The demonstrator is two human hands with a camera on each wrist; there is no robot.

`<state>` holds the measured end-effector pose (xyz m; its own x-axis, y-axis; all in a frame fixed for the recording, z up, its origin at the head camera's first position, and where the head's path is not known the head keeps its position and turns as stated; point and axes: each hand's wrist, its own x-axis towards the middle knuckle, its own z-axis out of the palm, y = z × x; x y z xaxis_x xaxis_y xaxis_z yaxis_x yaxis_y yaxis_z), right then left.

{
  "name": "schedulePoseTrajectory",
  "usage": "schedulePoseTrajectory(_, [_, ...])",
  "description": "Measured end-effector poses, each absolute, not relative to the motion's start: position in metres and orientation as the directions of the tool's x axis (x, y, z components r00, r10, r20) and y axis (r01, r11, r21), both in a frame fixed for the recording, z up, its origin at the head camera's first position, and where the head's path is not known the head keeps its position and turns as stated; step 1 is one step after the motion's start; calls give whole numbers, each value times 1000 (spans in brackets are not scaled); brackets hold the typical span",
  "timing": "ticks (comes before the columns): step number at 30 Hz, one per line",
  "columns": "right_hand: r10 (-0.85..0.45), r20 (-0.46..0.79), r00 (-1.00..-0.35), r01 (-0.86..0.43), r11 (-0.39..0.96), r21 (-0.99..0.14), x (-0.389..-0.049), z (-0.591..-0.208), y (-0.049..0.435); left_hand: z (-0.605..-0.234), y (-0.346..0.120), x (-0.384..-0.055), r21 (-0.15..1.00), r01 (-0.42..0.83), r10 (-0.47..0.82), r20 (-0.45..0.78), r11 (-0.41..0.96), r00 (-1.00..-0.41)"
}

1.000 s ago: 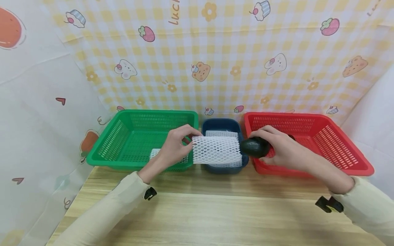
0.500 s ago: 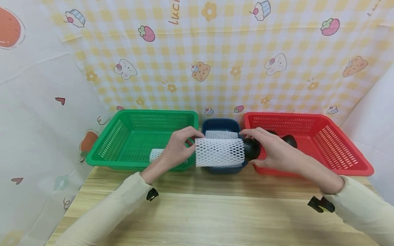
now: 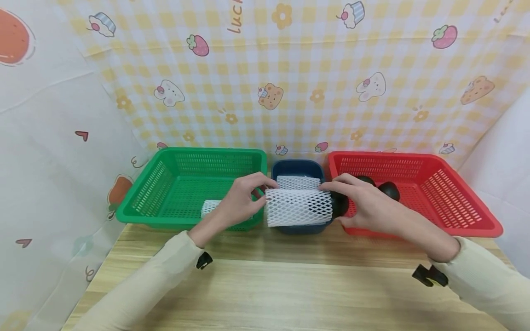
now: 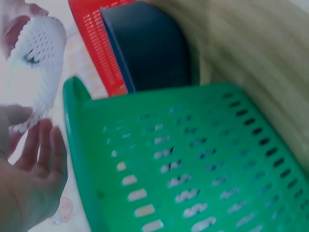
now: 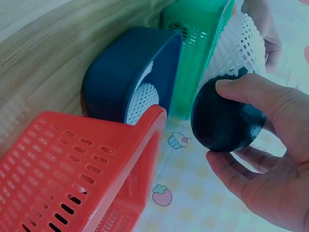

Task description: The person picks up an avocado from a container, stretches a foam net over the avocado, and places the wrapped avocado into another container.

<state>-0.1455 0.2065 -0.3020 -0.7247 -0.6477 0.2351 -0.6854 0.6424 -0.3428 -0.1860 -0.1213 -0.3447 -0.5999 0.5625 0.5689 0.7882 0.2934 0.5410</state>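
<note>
While the left hand [image 3: 244, 196] pinches one end of a white, tubular foam-mesh sleeve [image 3: 296, 209] above a dark-blue, rounded plastic bin [image 5: 116, 72], the right hand [image 3: 368, 202] grips a glossy, blackish oval fruit [image 5: 224, 118] between thumb and fingers, partly inside the sleeve; two dark, rounded fruits [image 3: 389, 191] lie in a red, slotted plastic basket [image 3: 468, 193]

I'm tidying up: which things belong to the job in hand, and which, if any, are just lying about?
Likely the job's:
dark fruit
white net partly around it
blue container
red basket
green basket

Apparently only surroundings:
patterned cloth
wooden table
</note>
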Motion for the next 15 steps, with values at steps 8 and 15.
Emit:
schedulePoseTrajectory(8, [-621,207,-756,-649,667,-367,-146,-303,206,-335,-119,-180,440,837,632,557,326,-539])
schedulePoseTrajectory(15, [-617,198,-762,-641,672,-372,-148,-304,201,-327,-99,-167,175,881,736,492,439,-465])
